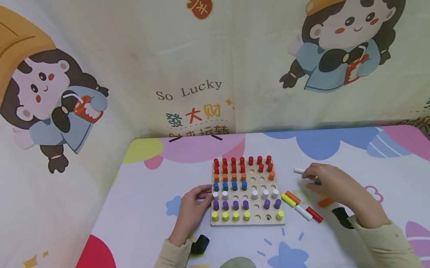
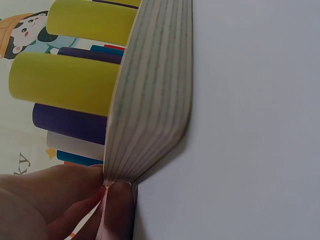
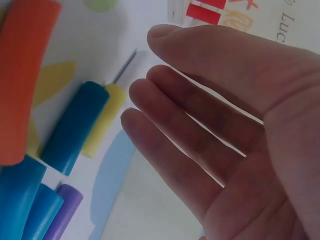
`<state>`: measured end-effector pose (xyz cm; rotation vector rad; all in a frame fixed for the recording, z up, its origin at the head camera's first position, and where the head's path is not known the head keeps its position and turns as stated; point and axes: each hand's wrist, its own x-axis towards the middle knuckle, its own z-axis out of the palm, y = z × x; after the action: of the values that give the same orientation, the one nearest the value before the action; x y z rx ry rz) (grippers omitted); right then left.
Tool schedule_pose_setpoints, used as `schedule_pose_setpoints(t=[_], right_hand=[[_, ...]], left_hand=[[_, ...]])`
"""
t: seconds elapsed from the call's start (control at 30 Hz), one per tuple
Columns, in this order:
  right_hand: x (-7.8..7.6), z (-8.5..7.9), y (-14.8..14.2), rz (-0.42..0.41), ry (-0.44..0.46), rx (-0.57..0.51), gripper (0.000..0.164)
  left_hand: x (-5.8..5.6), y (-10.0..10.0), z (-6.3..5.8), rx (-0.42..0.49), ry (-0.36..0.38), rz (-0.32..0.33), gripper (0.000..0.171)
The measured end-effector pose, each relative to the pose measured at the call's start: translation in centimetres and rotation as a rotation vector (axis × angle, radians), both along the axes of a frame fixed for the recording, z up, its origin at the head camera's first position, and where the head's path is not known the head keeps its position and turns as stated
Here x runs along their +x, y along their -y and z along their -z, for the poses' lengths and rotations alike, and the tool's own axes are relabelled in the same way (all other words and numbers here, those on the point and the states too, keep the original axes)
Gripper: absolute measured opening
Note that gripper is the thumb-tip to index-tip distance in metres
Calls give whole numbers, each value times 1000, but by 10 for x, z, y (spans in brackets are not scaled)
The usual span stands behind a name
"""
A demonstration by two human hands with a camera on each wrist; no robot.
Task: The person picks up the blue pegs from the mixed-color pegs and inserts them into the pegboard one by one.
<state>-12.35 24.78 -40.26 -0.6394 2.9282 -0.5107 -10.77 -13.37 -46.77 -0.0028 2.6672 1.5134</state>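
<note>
My L hand [image 1: 192,208] pinches the pegboard [image 1: 244,223] edge mid-frame, prob. to steady it, & my R hand [image 1: 334,184], fingers loosely extended, empty, is near loose pegs [image 1: 303,212] right of centre.

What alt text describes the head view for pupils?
A person's left hand holds the left edge of a pale wooden pegboard with rows of coloured cylindrical pegs and empty holes; the right hand is near loose coloured pegs on a white printed tabletop.

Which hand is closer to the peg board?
Left. The left hand grips the board at its left edge; the right hand is off to the right, not touching it.
</note>
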Motion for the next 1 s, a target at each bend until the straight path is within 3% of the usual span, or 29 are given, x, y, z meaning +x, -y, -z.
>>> schedule_pose_setpoints(t=[0.57, 1.0], right_hand=[[3, 9, -15, 14, -67, -6, 19], [4, 12, -21, 35, -41, -17, 20]], left_hand=[[1, -1, -1, -10, 8, -2, 31], [1, -1, -1, -11, 10, -4, 31]])
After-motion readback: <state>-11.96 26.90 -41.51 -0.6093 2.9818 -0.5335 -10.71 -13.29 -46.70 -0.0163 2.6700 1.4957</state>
